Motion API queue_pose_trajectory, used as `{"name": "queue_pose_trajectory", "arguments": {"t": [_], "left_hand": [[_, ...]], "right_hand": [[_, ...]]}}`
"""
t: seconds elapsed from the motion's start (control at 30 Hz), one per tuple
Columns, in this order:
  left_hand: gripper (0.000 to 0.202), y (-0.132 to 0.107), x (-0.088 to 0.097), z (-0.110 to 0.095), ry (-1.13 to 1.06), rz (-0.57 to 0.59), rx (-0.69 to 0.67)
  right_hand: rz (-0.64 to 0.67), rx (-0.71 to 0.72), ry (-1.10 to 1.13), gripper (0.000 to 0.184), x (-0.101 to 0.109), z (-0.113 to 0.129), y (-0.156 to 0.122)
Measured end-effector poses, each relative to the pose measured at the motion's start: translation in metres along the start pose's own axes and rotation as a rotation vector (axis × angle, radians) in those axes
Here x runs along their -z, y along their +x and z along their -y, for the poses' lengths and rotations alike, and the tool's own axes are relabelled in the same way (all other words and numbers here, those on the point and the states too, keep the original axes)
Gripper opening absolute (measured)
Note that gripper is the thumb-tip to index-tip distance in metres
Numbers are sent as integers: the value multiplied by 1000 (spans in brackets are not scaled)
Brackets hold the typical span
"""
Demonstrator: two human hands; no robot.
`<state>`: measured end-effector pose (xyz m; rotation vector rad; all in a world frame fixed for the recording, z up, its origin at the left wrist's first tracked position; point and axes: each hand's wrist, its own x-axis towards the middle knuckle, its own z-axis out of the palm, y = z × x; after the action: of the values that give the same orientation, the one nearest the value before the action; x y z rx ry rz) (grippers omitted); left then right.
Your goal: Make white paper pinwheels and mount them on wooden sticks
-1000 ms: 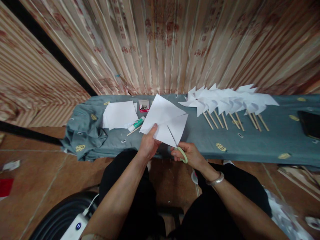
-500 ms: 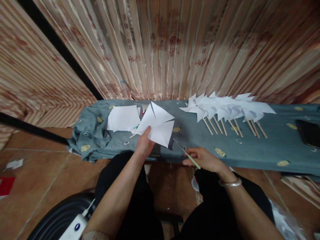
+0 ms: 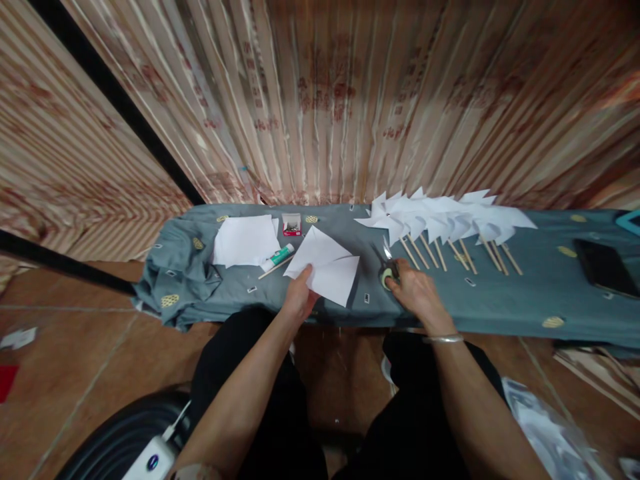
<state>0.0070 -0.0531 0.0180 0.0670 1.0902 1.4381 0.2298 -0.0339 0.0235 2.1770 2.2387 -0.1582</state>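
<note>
My left hand is closed on the lower left corner of a white paper square, thumb on top; a slit runs in from its right side. My right hand grips scissors by their green and dark handles, low over the cloth, blades pointing away from me. Just left of the paper are a green and white glue stick, a thin wooden stick and a small red open box of metal bits. Farther left lies a stack of white paper.
Several white paper pinwheels on wooden sticks overlap in a row at the back right. A dark phone lies at the right on the grey-green cloth. A striped curtain hangs behind, and a black pole slants at the left.
My right hand has carried the scissors forward and down toward the cloth, near the pinwheels. My left hand has shifted the paper slightly right and nearer, uncovering the glue stick and red box.
</note>
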Motion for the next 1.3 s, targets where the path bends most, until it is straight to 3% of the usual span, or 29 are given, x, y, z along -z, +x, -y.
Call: {"name": "queue_pose_trajectory", "arguments": {"t": [0.27,0.63,0.87,1.1,1.2,1.3], "left_hand": [[26,7,-7,12,18,81,60],[23,18,-9,24,-12,149,157],[9,2,17,20,44,266,145],[24,-25,48,26,229,334,117],[24,-34,62,34,484,340,19],[16,-37,69,37,822,394,-312]], "right_hand": [[-55,39,-72,50,-5,3,14],[-5,58,-94,53,-5,0,20],[-17,35,-85,49,1,1,19],[-21,-5,-49,44,2,5,32],[-22,2,-47,33,-1,6,35],[-26,4,-47,31,-5,8,35]]}}
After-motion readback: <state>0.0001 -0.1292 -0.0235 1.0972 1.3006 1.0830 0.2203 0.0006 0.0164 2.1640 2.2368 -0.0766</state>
